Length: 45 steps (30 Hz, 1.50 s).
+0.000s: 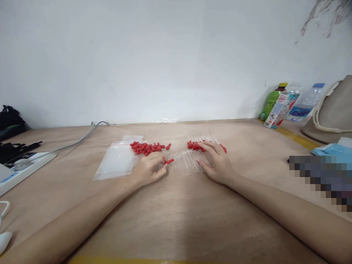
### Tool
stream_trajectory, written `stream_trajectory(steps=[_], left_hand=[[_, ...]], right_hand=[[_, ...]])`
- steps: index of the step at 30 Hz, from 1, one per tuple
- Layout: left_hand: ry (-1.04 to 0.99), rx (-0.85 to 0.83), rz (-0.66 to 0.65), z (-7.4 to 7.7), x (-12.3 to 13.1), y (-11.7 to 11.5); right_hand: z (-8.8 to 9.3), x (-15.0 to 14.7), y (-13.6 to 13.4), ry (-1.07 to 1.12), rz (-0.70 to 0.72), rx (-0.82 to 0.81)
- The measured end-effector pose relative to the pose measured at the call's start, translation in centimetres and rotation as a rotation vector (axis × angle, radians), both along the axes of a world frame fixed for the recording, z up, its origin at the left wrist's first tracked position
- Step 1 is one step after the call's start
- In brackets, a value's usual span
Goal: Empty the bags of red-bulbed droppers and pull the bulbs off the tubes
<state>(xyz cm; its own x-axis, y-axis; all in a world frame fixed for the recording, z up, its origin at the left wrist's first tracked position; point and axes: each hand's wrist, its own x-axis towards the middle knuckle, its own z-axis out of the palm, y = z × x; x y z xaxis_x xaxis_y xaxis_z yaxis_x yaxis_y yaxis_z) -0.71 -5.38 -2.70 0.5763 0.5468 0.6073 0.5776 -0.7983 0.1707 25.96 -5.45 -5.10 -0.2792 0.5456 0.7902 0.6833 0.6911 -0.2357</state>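
Observation:
My left hand (150, 168) is closed in a pinch on a red rubber dropper bulb (169, 161). A thin clear tube runs from this bulb up to the right, over a spread of clear dropper tubes (183, 165). My right hand (217, 163) is open, thumb and fingers apart, close to the tube's far end. Its fingertips hover at or touch a row of tubes fitted with red bulbs (194, 146); the exact contact is hidden. Beyond my left hand lies a pile of loose red bulbs (143, 148), partly on clear plastic bags (117, 161).
Bottles (272, 101) and a carton (280, 108) stand by the wall at right, near a beige bag (332, 113). A blue item (330, 150) and a pixelated object (321, 179) lie nearer. At left are a white power strip (30, 167) and a grey cable (74, 143).

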Motion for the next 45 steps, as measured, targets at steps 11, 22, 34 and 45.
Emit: stream_trajectory(steps=[11,22,34,45], left_hand=[[-0.009,0.128,-0.184,-0.6,1.0,-0.9],[0.082,0.174,0.003,-0.8,2.7,-1.2],[0.119,0.179,-0.029,-0.9,3.0,-1.4],[0.155,0.133,-0.076,-1.0,2.6,-1.5]], right_hand=[[0.0,-1.0,-0.6,-0.267,0.157,0.087],[0.1,-2.1,-1.1,-0.222,0.18,0.08],[-1.3,-3.1,-0.4,-0.173,0.373,0.084],[-1.2,-2.9,-0.5,-0.17,0.408,0.15]])
